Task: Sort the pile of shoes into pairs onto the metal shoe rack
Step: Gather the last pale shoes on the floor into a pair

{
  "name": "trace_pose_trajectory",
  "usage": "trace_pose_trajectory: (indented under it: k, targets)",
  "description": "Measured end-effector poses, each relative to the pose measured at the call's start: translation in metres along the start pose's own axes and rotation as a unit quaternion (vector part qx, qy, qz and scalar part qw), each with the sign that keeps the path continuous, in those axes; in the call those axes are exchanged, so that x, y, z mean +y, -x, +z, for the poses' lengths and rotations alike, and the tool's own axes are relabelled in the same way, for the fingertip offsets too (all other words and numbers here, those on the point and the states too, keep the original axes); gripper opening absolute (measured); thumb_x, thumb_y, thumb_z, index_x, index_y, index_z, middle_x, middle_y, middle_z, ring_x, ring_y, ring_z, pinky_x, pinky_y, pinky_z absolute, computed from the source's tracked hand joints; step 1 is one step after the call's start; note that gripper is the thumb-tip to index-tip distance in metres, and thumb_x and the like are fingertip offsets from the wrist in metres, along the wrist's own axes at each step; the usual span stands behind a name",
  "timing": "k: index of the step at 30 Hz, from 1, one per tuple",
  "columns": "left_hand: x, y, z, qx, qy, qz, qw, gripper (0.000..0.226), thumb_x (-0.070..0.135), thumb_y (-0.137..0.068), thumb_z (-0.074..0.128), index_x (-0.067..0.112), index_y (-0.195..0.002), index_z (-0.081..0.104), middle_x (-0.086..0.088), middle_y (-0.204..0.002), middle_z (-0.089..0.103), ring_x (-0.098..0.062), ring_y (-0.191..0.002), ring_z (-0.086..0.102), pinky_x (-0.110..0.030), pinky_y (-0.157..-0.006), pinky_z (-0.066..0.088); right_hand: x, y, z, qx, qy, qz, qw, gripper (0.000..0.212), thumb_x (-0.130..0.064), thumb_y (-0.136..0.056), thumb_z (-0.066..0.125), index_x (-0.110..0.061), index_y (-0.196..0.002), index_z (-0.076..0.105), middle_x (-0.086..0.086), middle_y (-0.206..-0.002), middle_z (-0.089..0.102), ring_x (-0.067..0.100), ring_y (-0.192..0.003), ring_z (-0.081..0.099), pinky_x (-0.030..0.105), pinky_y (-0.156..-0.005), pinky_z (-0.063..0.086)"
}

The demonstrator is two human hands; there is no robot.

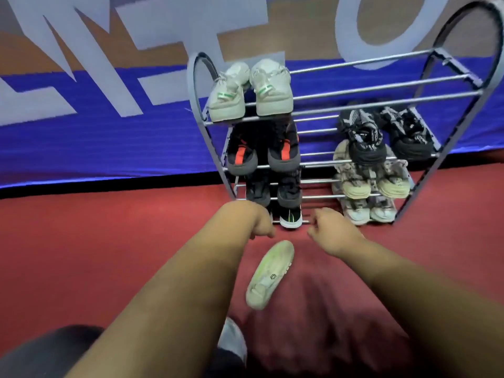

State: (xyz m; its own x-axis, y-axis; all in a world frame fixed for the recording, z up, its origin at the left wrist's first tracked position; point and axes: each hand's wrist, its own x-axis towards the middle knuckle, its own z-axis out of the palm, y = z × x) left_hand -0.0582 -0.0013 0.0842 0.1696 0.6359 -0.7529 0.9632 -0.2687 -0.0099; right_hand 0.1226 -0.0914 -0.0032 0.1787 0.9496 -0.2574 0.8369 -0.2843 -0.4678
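The metal shoe rack (381, 90) stands on the red floor against a blue banner. Its left side holds a white-and-green pair (249, 91), a black-and-red pair (263, 151) and a black pair (272, 190). On the bottom rail sits a black shoe with neon green (290, 218). The right side holds a black patterned pair (381, 137), a beige pair (373, 181) and a white pair (368, 212). A white shoe with a green-tinted sole (270, 274) lies sole-up on the floor. My left hand (259, 223) and my right hand (328, 227) hover at the bottom rail, fingers curled, nothing seen in them.
The red carpet (109, 255) spreads to the left and right of the rack. A grey-white shoe (233, 339) shows between my forearms near the bottom edge. A dark rounded shape (54, 350) fills the lower left corner. The top shelf's right half (395, 77) carries bare rails.
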Motion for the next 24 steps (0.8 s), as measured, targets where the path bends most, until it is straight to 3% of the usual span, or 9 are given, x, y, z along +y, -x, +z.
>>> trace_pose_trajectory:
  k: [2, 3, 6, 11, 15, 19, 24]
  targets:
    - [0.015, -0.033, 0.043, -0.006, 0.003, 0.018, 1.000, 0.056, 0.057, -0.095, 0.062, 0.005, -0.113, 0.072, -0.008, -0.114, 0.077, -0.029, -0.088, 0.072, -0.039, -0.088, 0.057, 0.024, 0.010, 0.034, -0.075, 0.036, 0.012, 0.996, 0.017, -0.035, -0.089, 0.055, -0.021, -0.092, 0.063, 0.011, -0.107, 0.071, 0.035, -0.104, 0.068, 0.037, -0.083, 0.054]
    - [0.021, -0.048, 0.067, -0.008, -0.001, 0.019, 1.000, 0.052, 0.056, -0.095, 0.062, 0.007, -0.112, 0.071, -0.009, -0.121, 0.075, -0.031, -0.096, 0.070, -0.040, -0.091, 0.055, 0.033, 0.017, 0.052, -0.111, 0.046, 0.016, 0.993, 0.019, -0.036, -0.091, 0.054, -0.020, -0.095, 0.064, 0.013, -0.109, 0.071, 0.036, -0.107, 0.068, 0.037, -0.084, 0.053]
    - [0.027, -0.090, 0.144, -0.025, 0.020, -0.011, 0.999, 0.057, 0.042, -0.098, 0.061, 0.010, -0.145, 0.057, -0.014, -0.153, 0.055, -0.035, -0.132, 0.060, -0.042, -0.106, 0.047, 0.051, 0.039, 0.105, -0.198, 0.063, -0.004, 0.978, 0.030, -0.031, -0.097, 0.058, -0.011, -0.114, 0.071, 0.019, -0.119, 0.071, 0.038, -0.112, 0.067, 0.036, -0.088, 0.052]
    - [0.013, -0.124, 0.238, -0.005, 0.014, -0.083, 0.996, 0.083, 0.025, -0.091, 0.064, 0.002, -0.161, 0.026, -0.023, -0.162, 0.032, -0.043, -0.143, 0.047, -0.049, -0.113, 0.044, 0.067, 0.078, 0.178, -0.331, 0.061, -0.024, 0.941, 0.041, -0.030, -0.104, 0.056, -0.011, -0.140, 0.061, 0.011, -0.138, 0.065, 0.031, -0.124, 0.063, 0.030, -0.098, 0.043]
    - [0.000, -0.138, 0.257, 0.006, -0.039, -0.075, 0.996, 0.083, 0.024, -0.090, 0.069, 0.004, -0.159, 0.028, -0.019, -0.157, 0.031, -0.042, -0.144, 0.041, -0.048, -0.113, 0.044, 0.068, 0.092, 0.205, -0.414, 0.051, -0.055, 0.907, 0.047, -0.044, -0.096, 0.071, -0.020, -0.136, 0.067, 0.005, -0.137, 0.066, 0.026, -0.121, 0.063, 0.031, -0.099, 0.049]
    - [-0.002, -0.154, 0.247, 0.031, -0.017, -0.080, 0.996, 0.078, 0.035, -0.091, 0.068, 0.006, -0.156, 0.036, -0.015, -0.153, 0.034, -0.040, -0.136, 0.050, -0.045, -0.108, 0.047, 0.068, 0.108, 0.220, -0.470, 0.058, -0.080, 0.877, 0.055, -0.045, -0.090, 0.079, -0.019, -0.137, 0.065, 0.005, -0.135, 0.067, 0.027, -0.120, 0.063, 0.033, -0.096, 0.049]
    - [0.004, -0.160, 0.245, 0.033, -0.006, -0.101, 0.994, 0.072, 0.031, -0.093, 0.062, 0.007, -0.156, 0.036, -0.016, -0.152, 0.032, -0.042, -0.133, 0.051, -0.046, -0.105, 0.048, 0.075, 0.132, 0.239, -0.534, 0.123, -0.136, 0.826, 0.053, -0.045, -0.090, 0.077, -0.018, -0.135, 0.067, 0.006, -0.131, 0.068, 0.029, -0.117, 0.065, 0.036, -0.095, 0.054]
